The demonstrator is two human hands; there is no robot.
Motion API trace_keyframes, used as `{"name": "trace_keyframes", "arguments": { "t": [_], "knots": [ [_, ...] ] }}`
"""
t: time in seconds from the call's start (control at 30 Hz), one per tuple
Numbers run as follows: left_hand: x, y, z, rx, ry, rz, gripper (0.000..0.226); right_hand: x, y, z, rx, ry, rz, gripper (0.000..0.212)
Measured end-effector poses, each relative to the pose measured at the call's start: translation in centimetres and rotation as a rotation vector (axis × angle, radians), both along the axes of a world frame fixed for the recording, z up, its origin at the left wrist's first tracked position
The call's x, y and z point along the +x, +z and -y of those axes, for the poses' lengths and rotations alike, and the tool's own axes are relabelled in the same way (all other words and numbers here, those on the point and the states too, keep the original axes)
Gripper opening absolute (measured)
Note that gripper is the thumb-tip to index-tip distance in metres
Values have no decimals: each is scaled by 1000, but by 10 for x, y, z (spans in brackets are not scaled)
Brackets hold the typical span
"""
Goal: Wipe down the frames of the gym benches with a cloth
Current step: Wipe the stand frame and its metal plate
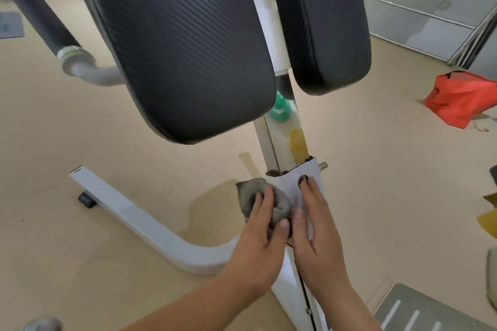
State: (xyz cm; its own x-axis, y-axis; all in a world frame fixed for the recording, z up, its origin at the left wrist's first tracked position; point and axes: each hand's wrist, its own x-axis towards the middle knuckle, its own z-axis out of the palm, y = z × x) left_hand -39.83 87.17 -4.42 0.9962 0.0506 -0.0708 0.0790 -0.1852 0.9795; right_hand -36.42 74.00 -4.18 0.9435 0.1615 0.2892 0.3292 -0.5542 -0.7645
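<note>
While I look down through the head view, both hands sit side by side low on the white frame (pixel 287 183), thumbs nearly touching. My left hand (pixel 262 228) has its fingers curled over a crumpled grey cloth (pixel 252 193) and presses it against the left side of the upright post. My right hand (pixel 317 231) lies flat on the post's front face, fingers straight and pointing up, holding nothing. Just beyond the right fingertips a small metal pin (pixel 324 165) sticks out of the sleeve. Above both hands hang two black pads, a big one (pixel 183 43) over the left hand and a narrower one (pixel 328 21) over the right. Left of the left hand, the frame's foot (pixel 129 212) curves away across the tan floor (pixel 376 183). Farther up on that side runs a dark roller (pixel 35 5). Well off to the right of the right hand lies a red bag (pixel 462 99), and below that hand, at the corner, a grey ribbed plate (pixel 419 312).
</note>
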Motion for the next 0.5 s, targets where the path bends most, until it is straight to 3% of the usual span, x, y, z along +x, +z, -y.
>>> {"name": "trace_keyframes", "arguments": {
  "t": [0.07,0.13,0.27,0.4,0.5],
  "knots": [
    [3,-6,26,-215,-12,-19,68,-2,-11,6,-43,-34,-9,48],
    [7,-8,39,-299,42,23,66,-3,-21,14,-27,-68,-46,45],
    [19,-25,48,-274,129,137,58,-5,-32,33,-65,-115,-39,47],
    [21,-65,63,-262,148,219,65,-14,-47,42,-50,36,-270,55],
    [-1,-104,80,-317,44,187,72,-16,-48,39,5,59,-328,54]
  ]
}}
